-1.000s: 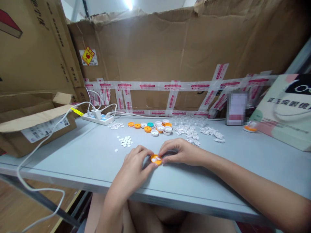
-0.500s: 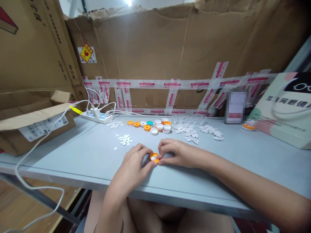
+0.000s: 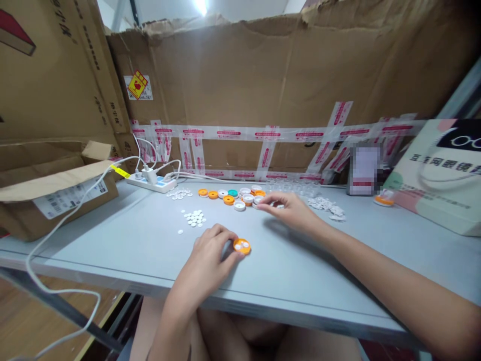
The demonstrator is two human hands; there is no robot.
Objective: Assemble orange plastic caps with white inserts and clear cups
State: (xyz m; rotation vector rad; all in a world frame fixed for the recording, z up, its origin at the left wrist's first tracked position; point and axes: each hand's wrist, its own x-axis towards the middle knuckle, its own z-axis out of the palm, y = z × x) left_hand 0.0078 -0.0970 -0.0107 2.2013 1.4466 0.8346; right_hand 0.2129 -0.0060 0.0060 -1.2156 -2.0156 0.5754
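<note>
While face-up, cap (image 3: 242, 246) between left fingers (image 3: 227, 234)

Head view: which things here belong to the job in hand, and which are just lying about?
Likely the job:
orange cap in the left hand
other caps by the right hand
white discs
heap of white pieces
clear plastic pieces, less surely

Likely just lying about:
power strip
open cardboard box
printed bag

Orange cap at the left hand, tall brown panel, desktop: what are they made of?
Orange cap: probably plastic; smooth, evenly coloured, thin-rimmed.
Tall brown panel: likely cardboard, matte; creased, torn along the top edge.
Desktop: smooth grey with a faint sheen; laminate or painted, can't tell which.
</note>
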